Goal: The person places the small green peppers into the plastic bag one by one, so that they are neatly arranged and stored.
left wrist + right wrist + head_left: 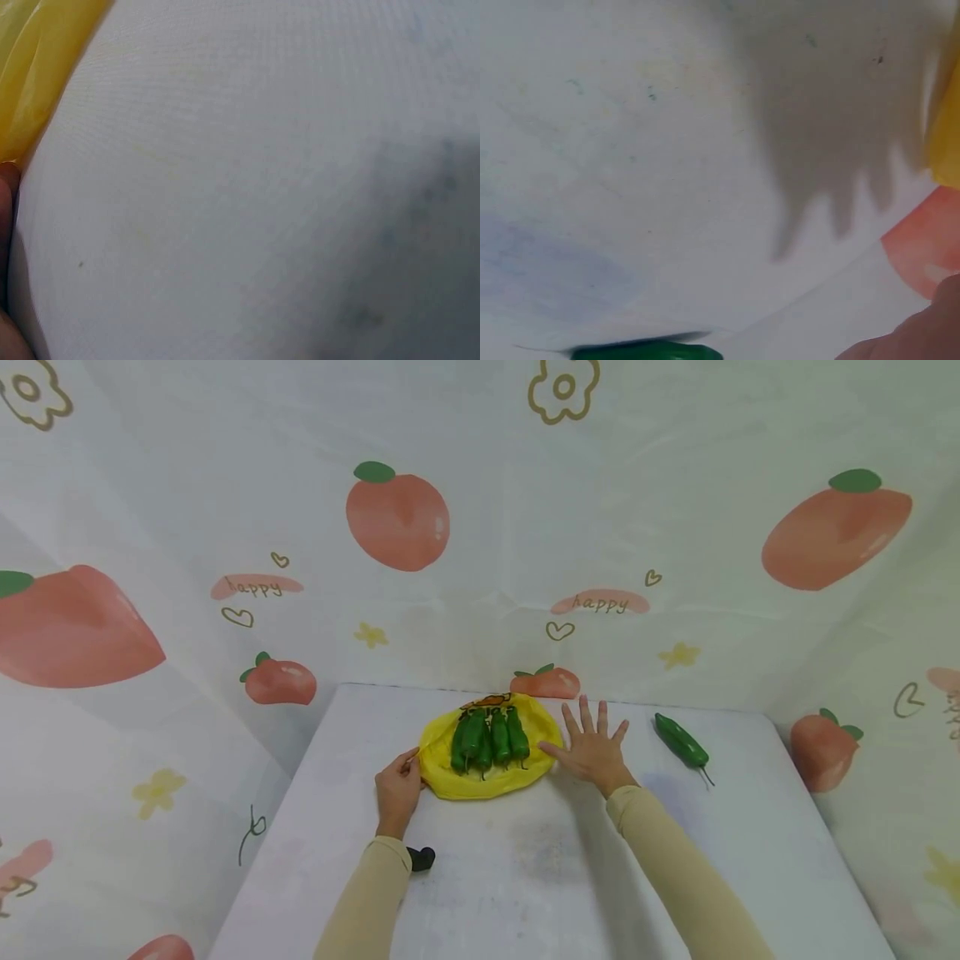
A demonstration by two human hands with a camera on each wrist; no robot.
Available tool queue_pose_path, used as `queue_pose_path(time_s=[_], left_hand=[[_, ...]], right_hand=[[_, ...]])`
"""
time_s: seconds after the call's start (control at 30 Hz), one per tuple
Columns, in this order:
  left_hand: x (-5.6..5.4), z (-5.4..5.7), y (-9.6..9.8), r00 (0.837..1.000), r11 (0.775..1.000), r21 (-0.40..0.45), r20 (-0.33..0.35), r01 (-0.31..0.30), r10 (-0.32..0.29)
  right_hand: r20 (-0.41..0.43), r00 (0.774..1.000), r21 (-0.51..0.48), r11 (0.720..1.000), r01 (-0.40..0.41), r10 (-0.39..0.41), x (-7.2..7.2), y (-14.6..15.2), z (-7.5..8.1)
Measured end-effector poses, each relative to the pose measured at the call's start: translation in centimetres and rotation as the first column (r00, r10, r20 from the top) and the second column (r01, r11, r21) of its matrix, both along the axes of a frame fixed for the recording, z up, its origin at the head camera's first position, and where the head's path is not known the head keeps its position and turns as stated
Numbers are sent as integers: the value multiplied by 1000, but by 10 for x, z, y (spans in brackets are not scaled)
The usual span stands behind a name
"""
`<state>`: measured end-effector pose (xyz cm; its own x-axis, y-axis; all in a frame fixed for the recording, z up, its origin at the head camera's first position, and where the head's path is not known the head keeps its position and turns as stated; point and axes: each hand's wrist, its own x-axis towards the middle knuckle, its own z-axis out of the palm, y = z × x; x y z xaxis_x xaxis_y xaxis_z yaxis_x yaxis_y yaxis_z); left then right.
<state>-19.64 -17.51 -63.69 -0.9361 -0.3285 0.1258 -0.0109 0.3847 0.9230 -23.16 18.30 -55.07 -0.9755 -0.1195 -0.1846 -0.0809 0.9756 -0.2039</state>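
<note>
Several green chili peppers lie side by side within the rounded outline of a yellow plastic bag. Whether they are inside it or on top is hard to tell. My left hand pinches the bag's left edge; in the left wrist view only a bit of finger shows beside the yellow plastic. On the other side, my right hand has its fingers spread, its thumb at the bag's right edge. Farther right, a single green chili pepper lies apart, partly seen in the right wrist view.
A small black object lies beside the left forearm, partly hidden by the sleeve. The white table is enclosed at the back and sides by a white cloth printed with fruit.
</note>
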Motion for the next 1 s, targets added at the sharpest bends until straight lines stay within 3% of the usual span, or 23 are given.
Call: queue_pose_path(time_s=[0.27, 0.53, 1.0], left_hand=[[2, 4, 1, 1000, 1000, -3, 14, -7, 7], [2, 5, 1, 1000, 1000, -13, 1, -10, 10], [1, 1, 1, 999, 1000, 9, 44, -10, 10]], right_hand=[[46, 998, -39, 998, 51, -49, 6, 11, 5], [76, 994, -67, 994, 82, -77, 7, 26, -1], [-80, 995, -11, 998, 63, -64, 4, 59, -14]])
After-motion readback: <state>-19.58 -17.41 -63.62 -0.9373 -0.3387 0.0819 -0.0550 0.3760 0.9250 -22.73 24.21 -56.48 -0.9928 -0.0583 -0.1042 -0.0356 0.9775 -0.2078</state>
